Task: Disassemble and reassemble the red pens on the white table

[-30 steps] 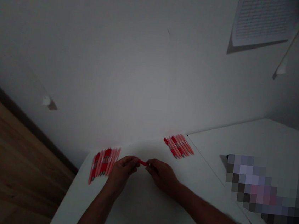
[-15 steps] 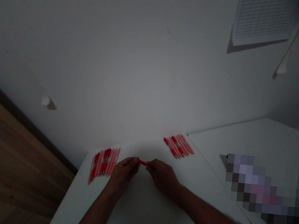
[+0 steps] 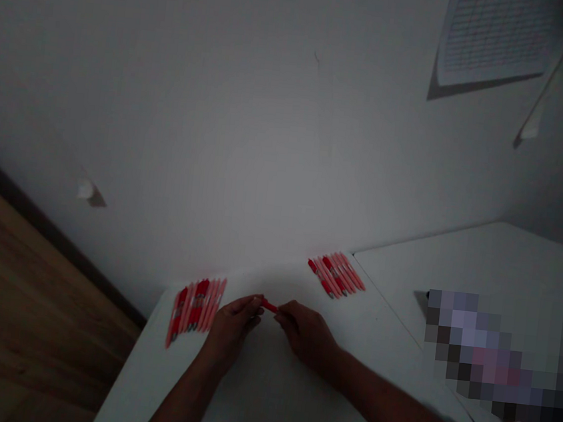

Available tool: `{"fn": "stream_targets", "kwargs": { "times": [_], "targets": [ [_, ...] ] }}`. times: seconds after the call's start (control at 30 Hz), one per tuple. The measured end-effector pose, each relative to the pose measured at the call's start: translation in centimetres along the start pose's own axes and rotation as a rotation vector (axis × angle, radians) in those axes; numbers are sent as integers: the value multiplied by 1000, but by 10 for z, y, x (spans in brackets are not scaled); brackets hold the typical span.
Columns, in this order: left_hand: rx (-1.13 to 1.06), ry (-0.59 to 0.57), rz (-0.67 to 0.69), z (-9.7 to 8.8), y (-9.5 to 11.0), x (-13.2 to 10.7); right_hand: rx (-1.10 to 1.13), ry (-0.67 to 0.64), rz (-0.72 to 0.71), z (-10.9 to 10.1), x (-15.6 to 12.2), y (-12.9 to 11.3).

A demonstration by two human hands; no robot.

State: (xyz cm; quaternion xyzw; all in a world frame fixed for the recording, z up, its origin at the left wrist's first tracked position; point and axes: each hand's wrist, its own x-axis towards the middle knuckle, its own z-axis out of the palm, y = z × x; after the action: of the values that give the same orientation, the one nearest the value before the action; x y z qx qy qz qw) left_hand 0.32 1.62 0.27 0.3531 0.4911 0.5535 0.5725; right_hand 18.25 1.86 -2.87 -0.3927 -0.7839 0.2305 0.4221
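Observation:
A red pen (image 3: 270, 306) is held level above the white table (image 3: 266, 397), with only its middle showing. My left hand (image 3: 236, 320) pinches one end between thumb and fingers. At the other end, my right hand (image 3: 304, 331) has its fingertips closed on the pen; both tips of it are hidden by my fingers. Beside my left hand lies a row of red and pink pens (image 3: 197, 306), side by side. Beyond my right hand, close to the wall, is a second row of red and pink pens (image 3: 336, 275).
A white wall (image 3: 249, 134) rises behind the table. A printed sheet (image 3: 495, 42) hangs on it at upper right. On the right, a blurred-out object (image 3: 487, 357) rests on the adjoining white surface (image 3: 487, 259). Brown wood (image 3: 25, 305) is at lower left.
Both hands stay in place on the red pen, with only a very slight shift of the fingers. The two rows of pens are unchanged.

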Motion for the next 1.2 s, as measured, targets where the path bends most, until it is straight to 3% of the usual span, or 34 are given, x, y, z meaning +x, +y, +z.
{"fn": "stream_targets", "kwargs": {
  "times": [0.33, 0.57, 0.77, 0.9, 1.2],
  "targets": [
    [120, -53, 48, -1, 1, -3, -14, -98, 50, -4, 3, -4],
    [102, -119, 80, 1, 1, -5, 145, -170, 55, -4, 5, 0],
    [22, -169, 59, 7, 2, -9, 203, -80, 19, -2, 6, -2],
    [41, -171, 69, 7, 2, -8, 177, -15, 88, 1, 5, 0],
    [81, -155, 67, 6, 5, -10, 107, -108, 59, -1, 4, 0]
  ]
}}
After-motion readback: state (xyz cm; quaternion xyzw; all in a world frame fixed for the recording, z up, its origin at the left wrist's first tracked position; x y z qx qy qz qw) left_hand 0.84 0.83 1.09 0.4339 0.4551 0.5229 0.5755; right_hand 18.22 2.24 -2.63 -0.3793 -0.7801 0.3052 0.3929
